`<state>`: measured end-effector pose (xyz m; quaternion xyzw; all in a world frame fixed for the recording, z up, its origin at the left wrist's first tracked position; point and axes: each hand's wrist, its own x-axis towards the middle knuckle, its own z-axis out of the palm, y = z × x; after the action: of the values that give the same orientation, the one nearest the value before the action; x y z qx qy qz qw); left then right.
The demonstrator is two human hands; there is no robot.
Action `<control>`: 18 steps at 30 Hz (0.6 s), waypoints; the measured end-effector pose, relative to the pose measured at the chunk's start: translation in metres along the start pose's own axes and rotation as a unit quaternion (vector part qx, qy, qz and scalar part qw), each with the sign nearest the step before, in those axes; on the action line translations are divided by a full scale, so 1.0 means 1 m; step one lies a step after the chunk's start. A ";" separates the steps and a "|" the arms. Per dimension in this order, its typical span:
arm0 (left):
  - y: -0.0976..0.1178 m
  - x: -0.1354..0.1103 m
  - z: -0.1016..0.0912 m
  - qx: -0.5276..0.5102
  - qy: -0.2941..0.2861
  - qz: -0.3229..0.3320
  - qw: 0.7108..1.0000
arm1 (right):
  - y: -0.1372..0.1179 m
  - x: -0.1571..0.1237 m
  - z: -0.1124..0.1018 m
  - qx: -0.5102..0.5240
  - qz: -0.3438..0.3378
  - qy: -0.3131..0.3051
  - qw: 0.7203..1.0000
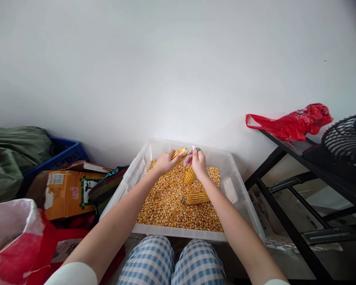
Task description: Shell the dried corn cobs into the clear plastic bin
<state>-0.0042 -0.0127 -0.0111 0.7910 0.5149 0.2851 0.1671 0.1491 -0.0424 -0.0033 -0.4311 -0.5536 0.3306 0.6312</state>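
My left hand [165, 162] is wrapped round an ear of corn [180, 151], its pale end pointing right. Pinched in my right hand [197, 161] is a small green-handled tool [198, 149], its thin shaft reaching toward that ear; the tip is too small to make out. Both hands are over a translucent plastic bin [178, 228] holding loose yellow corn kernels [169, 204]. Below my right hand a second ear of corn [190, 176] lies on the kernels. Another ear [195, 198] rests nearer to me, partly behind my right forearm.
A white wall stands behind the bin. To the right, a black metal frame table [287, 152] carries a red plastic bag [299, 122] and a black fan [350, 138]. At left are an orange carton [68, 192], a blue crate [65, 152] and a red-and-white bag [17, 245].
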 end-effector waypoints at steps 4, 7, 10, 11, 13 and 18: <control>-0.001 0.000 0.000 0.052 -0.006 0.015 0.999 | 0.003 0.003 -0.002 0.033 0.035 -0.014 0.999; -0.001 0.000 0.000 0.093 -0.007 0.030 0.995 | 0.007 0.004 -0.003 0.042 0.069 -0.011 0.997; 0.000 -0.001 0.001 0.124 -0.006 0.052 0.991 | 0.012 0.005 -0.006 0.041 0.093 -0.003 0.995; 0.001 -0.001 0.001 0.128 -0.005 0.057 0.990 | 0.014 0.006 -0.007 0.041 0.096 -0.001 0.995; 0.001 -0.002 0.003 0.119 -0.002 0.051 0.992 | 0.015 0.007 -0.009 0.037 0.096 0.000 0.995; -0.003 0.001 0.006 -0.031 0.015 -0.020 0.999 | 0.009 0.007 -0.012 0.045 0.062 0.025 0.997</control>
<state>-0.0018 -0.0100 -0.0174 0.7709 0.5235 0.3092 0.1899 0.1623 -0.0341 -0.0089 -0.4441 -0.4948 0.3827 0.6415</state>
